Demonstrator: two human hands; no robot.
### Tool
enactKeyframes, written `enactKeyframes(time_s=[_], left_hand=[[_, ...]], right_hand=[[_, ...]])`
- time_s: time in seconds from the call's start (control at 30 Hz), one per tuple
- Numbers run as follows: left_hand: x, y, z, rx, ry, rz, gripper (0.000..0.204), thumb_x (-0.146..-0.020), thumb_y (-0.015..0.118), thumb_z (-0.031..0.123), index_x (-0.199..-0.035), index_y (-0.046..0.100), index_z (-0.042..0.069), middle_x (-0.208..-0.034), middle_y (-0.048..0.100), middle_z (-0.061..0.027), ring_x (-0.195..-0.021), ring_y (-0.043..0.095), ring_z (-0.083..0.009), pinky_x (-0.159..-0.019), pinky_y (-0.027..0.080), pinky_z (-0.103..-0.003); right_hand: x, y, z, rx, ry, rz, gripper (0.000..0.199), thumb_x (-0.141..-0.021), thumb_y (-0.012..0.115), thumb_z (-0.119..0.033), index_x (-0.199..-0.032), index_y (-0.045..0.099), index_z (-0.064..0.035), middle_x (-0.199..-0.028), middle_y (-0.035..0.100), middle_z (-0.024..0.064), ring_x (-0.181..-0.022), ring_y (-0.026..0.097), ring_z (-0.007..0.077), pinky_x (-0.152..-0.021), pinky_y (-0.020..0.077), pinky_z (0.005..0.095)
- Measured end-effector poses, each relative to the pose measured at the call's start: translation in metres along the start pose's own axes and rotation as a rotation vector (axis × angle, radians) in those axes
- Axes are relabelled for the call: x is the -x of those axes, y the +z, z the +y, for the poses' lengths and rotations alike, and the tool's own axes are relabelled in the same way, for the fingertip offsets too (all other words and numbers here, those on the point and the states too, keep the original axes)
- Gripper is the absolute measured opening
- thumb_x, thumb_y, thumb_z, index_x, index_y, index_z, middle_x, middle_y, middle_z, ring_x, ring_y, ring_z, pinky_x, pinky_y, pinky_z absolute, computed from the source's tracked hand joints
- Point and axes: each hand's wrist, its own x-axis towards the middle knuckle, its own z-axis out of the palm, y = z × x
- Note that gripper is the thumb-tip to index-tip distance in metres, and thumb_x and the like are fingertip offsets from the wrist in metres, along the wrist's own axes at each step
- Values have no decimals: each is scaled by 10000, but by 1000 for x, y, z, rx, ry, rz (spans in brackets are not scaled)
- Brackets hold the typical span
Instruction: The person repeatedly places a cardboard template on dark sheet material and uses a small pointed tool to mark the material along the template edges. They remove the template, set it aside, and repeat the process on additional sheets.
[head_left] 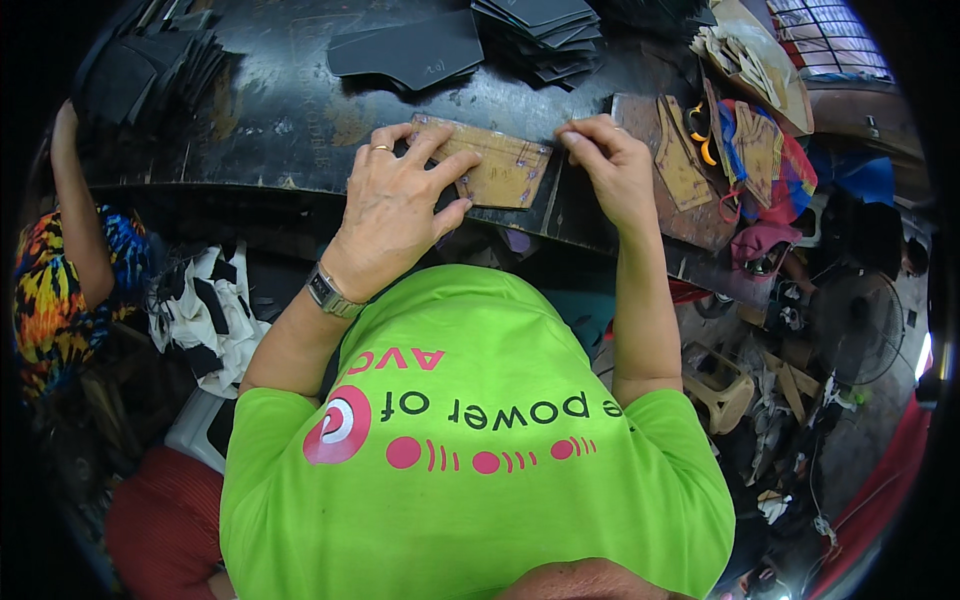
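Note:
My left hand (395,205) lies with spread fingers over a tan pattern template (500,170), its fingertips pressing on the board. The template is a flat, tapered piece with dark markings, at the near edge of the dark worktable (270,130). Just off the template's right end is my right hand (612,165), thumb and forefinger pinched together. Whatever they may hold is too small or hidden to make out. Beyond the template lie a dark cut sheet (405,52) and a stack of dark cut pieces (540,40).
Right of my hands, a brown board (640,110) carries tan templates (680,165) and orange-handled scissors (703,145). More dark pieces (150,75) lie at the far left. Another person's arm (80,210) reaches the table there. A fan (860,325) stands at right.

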Motion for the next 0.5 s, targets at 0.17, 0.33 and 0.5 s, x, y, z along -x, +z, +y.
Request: enactKeyframes(time_s=[0.17,0.33,0.5], left_hand=[[-1,0,-1,14,7,6,490,-810,848,271,-1281,717,244,-1376,619,-38,-1275,523,-336,-1040,475,-459],[-1,0,-2,37,14,7,476,-802,854,263,-1259,727,227,-1364,621,-38,-1266,522,-344,-1045,480,-456],[-2,1,-4,51,22,10,467,-803,854,248,-1253,733,223,-1364,620,-42,-1256,522,-350,-1054,482,-445]], right_hand=[[11,-4,-3,-60,-70,187,189,-1027,707,-155,-1034,773,23,-916,679,16,-862,633,101,-771,502,275],[21,4,1,-403,55,99,160,-1066,630,-86,-1165,659,36,-1076,701,96,-915,726,154,-814,587,282],[23,15,7,-375,39,64,147,-1059,623,-53,-1180,645,29,-1085,704,101,-933,733,167,-870,601,314]])
